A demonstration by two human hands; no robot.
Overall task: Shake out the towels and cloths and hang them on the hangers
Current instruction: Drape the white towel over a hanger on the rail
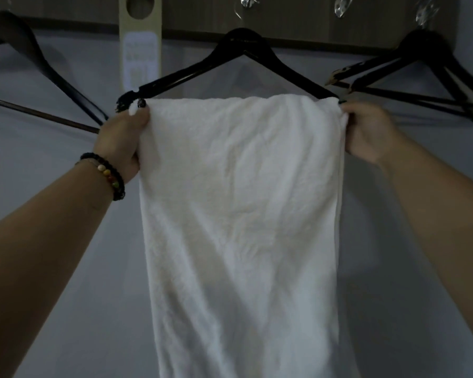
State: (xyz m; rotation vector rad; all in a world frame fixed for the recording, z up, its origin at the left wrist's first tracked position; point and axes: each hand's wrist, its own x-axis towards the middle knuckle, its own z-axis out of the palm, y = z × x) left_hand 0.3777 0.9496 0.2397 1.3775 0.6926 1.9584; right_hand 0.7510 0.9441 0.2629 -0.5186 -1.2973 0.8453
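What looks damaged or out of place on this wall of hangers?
Two hangers look chipped. The middle black hanger, where both hands spread the white towel, has ragged, worn paint at its left tip. The hanger on the right shows pale bare patches along its left arm. The towel itself hangs fairly straight.

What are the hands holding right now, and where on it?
Both hold the white towel: left hand grips its upper left edge, right hand its upper right edge.

arms raised; hands: left (123,137), right (366,129), fingers curled
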